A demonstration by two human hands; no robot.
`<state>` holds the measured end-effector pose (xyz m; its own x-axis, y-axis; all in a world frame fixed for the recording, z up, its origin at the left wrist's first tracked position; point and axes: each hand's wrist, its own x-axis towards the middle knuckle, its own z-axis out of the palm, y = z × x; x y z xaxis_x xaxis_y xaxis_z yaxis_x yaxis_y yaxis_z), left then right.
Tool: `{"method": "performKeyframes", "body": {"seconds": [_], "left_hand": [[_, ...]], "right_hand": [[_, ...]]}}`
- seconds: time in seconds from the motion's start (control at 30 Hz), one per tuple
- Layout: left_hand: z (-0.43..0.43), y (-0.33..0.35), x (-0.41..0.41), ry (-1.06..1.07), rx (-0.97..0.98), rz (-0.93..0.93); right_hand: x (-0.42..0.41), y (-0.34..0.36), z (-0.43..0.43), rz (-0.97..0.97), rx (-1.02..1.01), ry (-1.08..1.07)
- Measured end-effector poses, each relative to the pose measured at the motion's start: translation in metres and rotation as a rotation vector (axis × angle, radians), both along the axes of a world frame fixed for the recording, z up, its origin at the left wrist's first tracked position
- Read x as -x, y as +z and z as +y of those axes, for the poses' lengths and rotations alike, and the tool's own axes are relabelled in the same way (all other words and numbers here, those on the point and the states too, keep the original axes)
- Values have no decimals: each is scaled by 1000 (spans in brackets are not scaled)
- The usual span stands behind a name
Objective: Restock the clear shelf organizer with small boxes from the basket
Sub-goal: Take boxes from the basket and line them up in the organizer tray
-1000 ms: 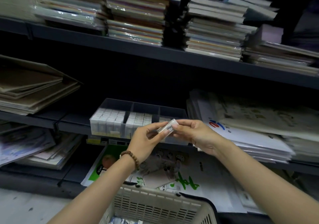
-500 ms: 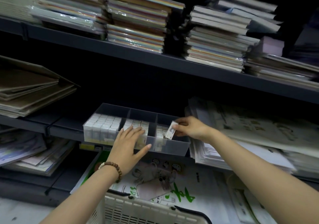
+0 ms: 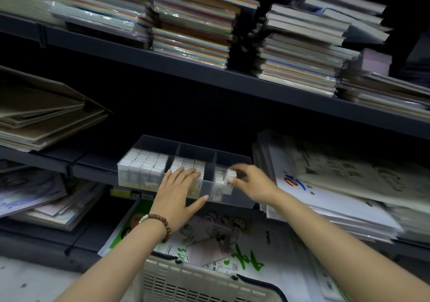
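A clear shelf organizer with three compartments sits on the middle shelf. Rows of small white boxes fill its left compartment, and more stand in the middle one. My left hand lies flat with straight fingers on the boxes of the middle compartment, its thumb over the front wall. My right hand pinches one small white box over the right compartment, beside a few boxes standing there. The white plastic basket is at the bottom of the view, under my forearms.
Stacks of notebooks load the upper shelf. Brown folders lie to the organizer's left, a pile of paper pads to its right. Printed sheets and a small pouch lie on the lower shelf behind the basket.
My right hand carried the small box from in front of me down into the right compartment. My left hand let go of the box and settled flat on the middle compartment's boxes.
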<state>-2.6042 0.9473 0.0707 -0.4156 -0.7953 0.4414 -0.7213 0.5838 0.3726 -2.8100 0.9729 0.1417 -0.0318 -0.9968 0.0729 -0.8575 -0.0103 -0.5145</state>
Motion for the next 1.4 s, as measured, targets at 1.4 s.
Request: {"method": "performKeyframes", "body": {"seconds": [1.4], "left_hand": [[127,-272,-59,-23,-1103,-400]], "right_hand": [[-26,-396,189,-367,-663,-388]]}}
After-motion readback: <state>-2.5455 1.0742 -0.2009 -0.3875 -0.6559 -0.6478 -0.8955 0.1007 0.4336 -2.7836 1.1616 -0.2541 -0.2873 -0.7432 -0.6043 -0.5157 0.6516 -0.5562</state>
